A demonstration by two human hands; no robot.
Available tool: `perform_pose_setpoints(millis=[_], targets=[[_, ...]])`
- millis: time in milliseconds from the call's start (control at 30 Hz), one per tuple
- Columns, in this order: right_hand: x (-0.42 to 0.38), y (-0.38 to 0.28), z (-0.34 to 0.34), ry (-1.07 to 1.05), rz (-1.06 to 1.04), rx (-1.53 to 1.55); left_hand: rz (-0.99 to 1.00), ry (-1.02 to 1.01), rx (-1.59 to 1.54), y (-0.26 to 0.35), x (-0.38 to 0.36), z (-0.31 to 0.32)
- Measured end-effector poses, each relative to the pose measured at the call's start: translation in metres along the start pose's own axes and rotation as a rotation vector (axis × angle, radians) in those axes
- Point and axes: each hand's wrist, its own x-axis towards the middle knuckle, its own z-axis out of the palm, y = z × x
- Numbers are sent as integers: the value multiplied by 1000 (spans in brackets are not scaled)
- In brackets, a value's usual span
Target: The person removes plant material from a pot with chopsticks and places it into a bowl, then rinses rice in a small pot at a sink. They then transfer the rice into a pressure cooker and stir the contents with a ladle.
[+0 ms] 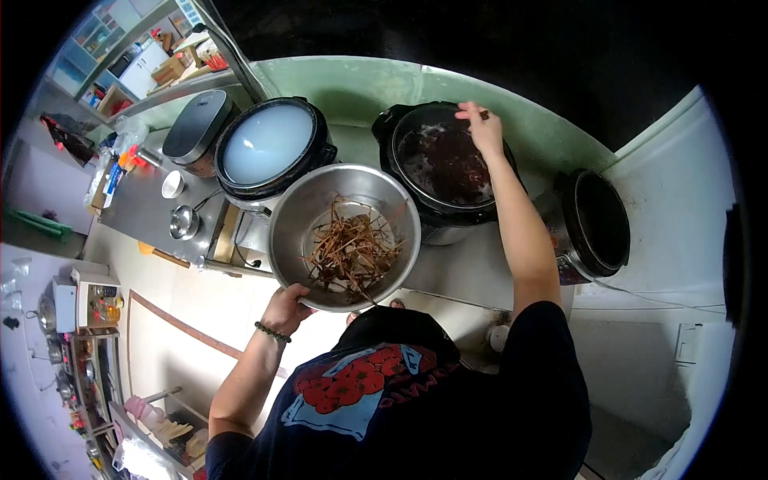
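Note:
My left hand [290, 309] grips the near left rim of a wide steel bowl [286, 232]. Thin brown stems or roots [352, 248] lie tangled in the bowl. My right hand [482, 128] is over the far right rim of an open black cooker pot [390, 160], its fingers drawn together around something small and dark that I cannot make out. Dark reddish-brown contents with foam [445, 164] fill the pot. The bowl is held in front of this pot and a second cooker with a pale, cloudy round top [270, 144].
An empty dark cooker [600, 224] stands at the right. On the steel counter [132, 210] at the left are a lidded appliance [197, 128], a white bowl [173, 185] and a small metal pan [184, 222]. A low green wall [352, 84] runs behind the pots.

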Motion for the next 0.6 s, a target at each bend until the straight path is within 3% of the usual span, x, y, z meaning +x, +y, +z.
perform_pose_setpoints(millis=[200, 300, 433, 567, 600], targets=[[-10, 4, -26, 324, 304, 539, 1, -31, -85, -5, 7, -6], [-15, 7, -42, 298, 347, 754, 6, -34, -23, -5, 10, -7], [-30, -52, -57, 309, 393, 889, 5, -26, -23, -6, 14, -12], [-56, -112, -52, 5, 287, 1021, -12, 13, 9, -6, 15, -13], [-64, -124, -46, -205, 223, 971, -18, 7, 17, -6, 16, -14]])
